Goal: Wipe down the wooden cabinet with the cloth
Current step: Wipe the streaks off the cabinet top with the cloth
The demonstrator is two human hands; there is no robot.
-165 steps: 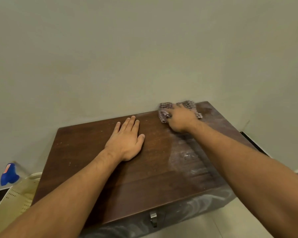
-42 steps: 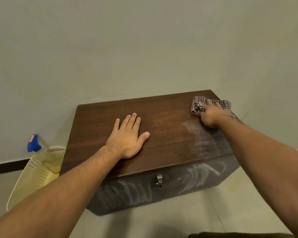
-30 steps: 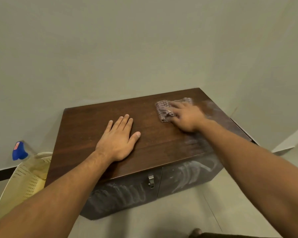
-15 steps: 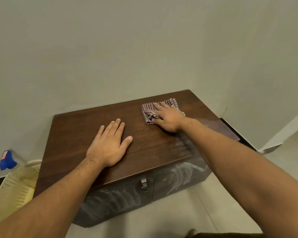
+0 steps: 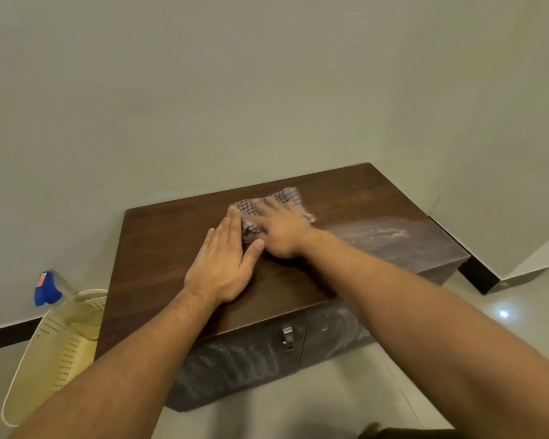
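Note:
The dark wooden cabinet (image 5: pixel 159 245) stands against the wall, its top brown and its front doors streaked with white dust. A checked cloth (image 5: pixel 287 198) lies bunched near the middle back of the top. My right hand (image 5: pixel 282 231) presses flat on the cloth, fingers spread over it. My left hand (image 5: pixel 225 261) rests palm-down on the wood right beside it, fingertips touching the cloth's left edge. A pale dusty patch (image 5: pixel 384 232) remains on the right part of the top.
A cream perforated plastic basket (image 5: pixel 54 346) leans on the floor to the cabinet's left, with a blue spray-bottle top (image 5: pixel 45 289) behind it. A metal handle (image 5: pixel 287 337) sits between the front doors. Walls close off the back and right; tiled floor lies in front.
My right hand has slid the cloth leftward across the top, from the right back corner to the middle, ending beside my left hand. My left hand stayed flat on the wood.

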